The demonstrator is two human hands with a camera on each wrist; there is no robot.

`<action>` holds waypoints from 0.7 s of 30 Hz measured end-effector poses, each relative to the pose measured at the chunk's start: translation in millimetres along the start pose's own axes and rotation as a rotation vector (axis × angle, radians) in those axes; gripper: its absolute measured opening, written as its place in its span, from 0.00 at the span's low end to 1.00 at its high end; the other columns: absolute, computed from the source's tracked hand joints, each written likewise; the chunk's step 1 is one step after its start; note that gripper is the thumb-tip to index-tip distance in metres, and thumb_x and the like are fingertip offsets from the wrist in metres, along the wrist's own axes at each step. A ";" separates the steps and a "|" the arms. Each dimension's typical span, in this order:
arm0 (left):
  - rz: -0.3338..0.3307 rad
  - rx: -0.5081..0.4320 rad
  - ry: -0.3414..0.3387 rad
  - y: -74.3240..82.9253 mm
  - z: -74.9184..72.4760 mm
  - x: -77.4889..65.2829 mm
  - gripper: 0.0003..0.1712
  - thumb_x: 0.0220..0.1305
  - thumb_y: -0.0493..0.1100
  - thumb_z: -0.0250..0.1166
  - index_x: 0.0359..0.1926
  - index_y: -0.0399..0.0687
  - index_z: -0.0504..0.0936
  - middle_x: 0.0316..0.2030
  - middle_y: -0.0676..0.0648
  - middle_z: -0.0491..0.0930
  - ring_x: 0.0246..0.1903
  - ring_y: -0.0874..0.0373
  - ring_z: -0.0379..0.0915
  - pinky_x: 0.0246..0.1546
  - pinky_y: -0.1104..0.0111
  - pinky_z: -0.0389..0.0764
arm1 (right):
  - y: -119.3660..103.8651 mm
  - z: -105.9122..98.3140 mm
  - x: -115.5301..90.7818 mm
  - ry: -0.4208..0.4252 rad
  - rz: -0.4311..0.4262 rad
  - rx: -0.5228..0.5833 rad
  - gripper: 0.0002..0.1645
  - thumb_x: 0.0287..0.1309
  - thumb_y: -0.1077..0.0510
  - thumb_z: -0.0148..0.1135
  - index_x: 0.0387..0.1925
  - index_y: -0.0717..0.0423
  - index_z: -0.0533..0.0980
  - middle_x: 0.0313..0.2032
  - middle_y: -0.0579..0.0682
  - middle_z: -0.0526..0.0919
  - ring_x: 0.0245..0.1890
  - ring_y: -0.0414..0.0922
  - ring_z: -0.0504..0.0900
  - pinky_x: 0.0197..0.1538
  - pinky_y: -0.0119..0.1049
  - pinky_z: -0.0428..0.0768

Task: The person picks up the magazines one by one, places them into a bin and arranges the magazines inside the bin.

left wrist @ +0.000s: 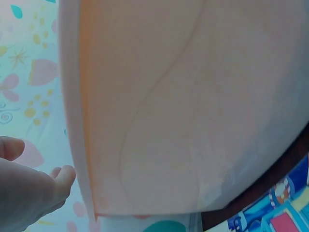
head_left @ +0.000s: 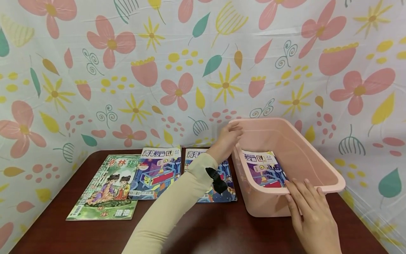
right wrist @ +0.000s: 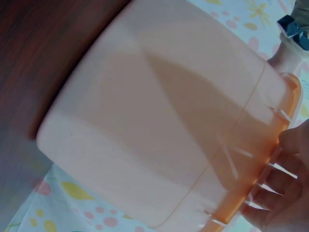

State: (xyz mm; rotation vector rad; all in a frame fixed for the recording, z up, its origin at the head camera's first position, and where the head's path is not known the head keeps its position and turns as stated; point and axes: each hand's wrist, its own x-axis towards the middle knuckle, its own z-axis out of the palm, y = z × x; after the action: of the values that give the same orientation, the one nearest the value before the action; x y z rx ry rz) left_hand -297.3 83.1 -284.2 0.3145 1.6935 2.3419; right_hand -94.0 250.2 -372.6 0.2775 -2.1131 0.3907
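A pink plastic bin (head_left: 269,203) stands at the right of the table, with a purple-and-blue magazine (head_left: 264,169) lying inside. My left hand (head_left: 226,137) is at the bin's far left corner, its fingers loosely bent. In the left wrist view, the fingertips of that left hand (left wrist: 36,188) are right beside the rim (left wrist: 79,145), with the thumb apart. My right hand (head_left: 312,211) rests on the front rim, fingers fairly straight and spread. The right wrist view has the right hand's fingers (right wrist: 270,198) along the rim's lip, its thumb against the outer side.
Left of the bin lie two more purple-and-blue magazines (head_left: 155,176), the right one partly behind the left forearm (head_left: 177,201). A green magazine (head_left: 106,190) lies farthest left, overlapping its neighbour. A flower-patterned cloth (head_left: 190,70) hangs behind the dark brown table (head_left: 203,233).
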 end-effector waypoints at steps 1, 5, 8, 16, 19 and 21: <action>0.001 0.001 -0.001 0.7 -3.0 -0.5 0.31 0.66 0.27 0.54 0.69 0.36 0.62 0.61 0.35 0.68 0.64 0.44 0.64 0.64 0.60 0.65 | 0.2 0.0 0.2 0.001 -0.001 -0.001 0.30 0.71 0.38 0.43 0.58 0.52 0.78 0.53 0.58 0.80 0.69 0.44 0.61 0.72 0.45 0.51; 0.004 0.027 -0.016 3.2 -15.2 -3.9 0.30 0.66 0.28 0.54 0.69 0.38 0.63 0.61 0.37 0.70 0.64 0.46 0.63 0.64 0.60 0.65 | 0.7 0.6 0.7 0.010 -0.006 0.000 0.30 0.71 0.38 0.42 0.57 0.53 0.78 0.52 0.59 0.80 0.69 0.43 0.61 0.72 0.46 0.52; 0.004 0.037 -0.046 4.5 -24.4 -6.7 0.30 0.67 0.28 0.54 0.69 0.39 0.63 0.62 0.38 0.69 0.65 0.47 0.63 0.64 0.61 0.66 | 0.1 0.8 0.8 0.011 -0.003 -0.001 0.31 0.71 0.38 0.42 0.56 0.53 0.78 0.52 0.59 0.80 0.69 0.43 0.61 0.72 0.45 0.52; -0.033 0.046 -0.095 10.3 -50.0 -19.0 0.29 0.71 0.31 0.52 0.71 0.40 0.61 0.64 0.37 0.66 0.64 0.48 0.64 0.66 0.58 0.61 | -0.9 0.0 0.5 -0.004 0.009 -0.017 0.30 0.71 0.38 0.43 0.58 0.52 0.77 0.54 0.58 0.80 0.69 0.44 0.62 0.72 0.44 0.52; -0.054 0.029 -0.101 14.2 -58.9 -25.2 0.29 0.71 0.31 0.52 0.70 0.39 0.61 0.65 0.36 0.65 0.64 0.47 0.63 0.66 0.60 0.62 | -0.2 -0.2 0.9 0.006 0.003 -0.018 0.30 0.71 0.38 0.43 0.58 0.52 0.77 0.55 0.57 0.79 0.68 0.45 0.63 0.72 0.44 0.53; -0.059 0.031 -0.102 15.8 -65.2 -29.7 0.28 0.71 0.31 0.52 0.70 0.39 0.60 0.64 0.36 0.65 0.64 0.46 0.62 0.66 0.61 0.62 | 0.0 -0.5 1.5 0.016 -0.004 -0.013 0.30 0.71 0.38 0.44 0.58 0.52 0.78 0.55 0.56 0.79 0.68 0.45 0.64 0.72 0.44 0.53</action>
State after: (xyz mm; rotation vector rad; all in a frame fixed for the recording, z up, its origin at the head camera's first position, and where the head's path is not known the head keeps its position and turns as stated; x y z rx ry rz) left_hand -290.1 10.3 -290.3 0.3774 1.6703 2.2203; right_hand -94.5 250.3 -371.1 0.2700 -2.0983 0.3762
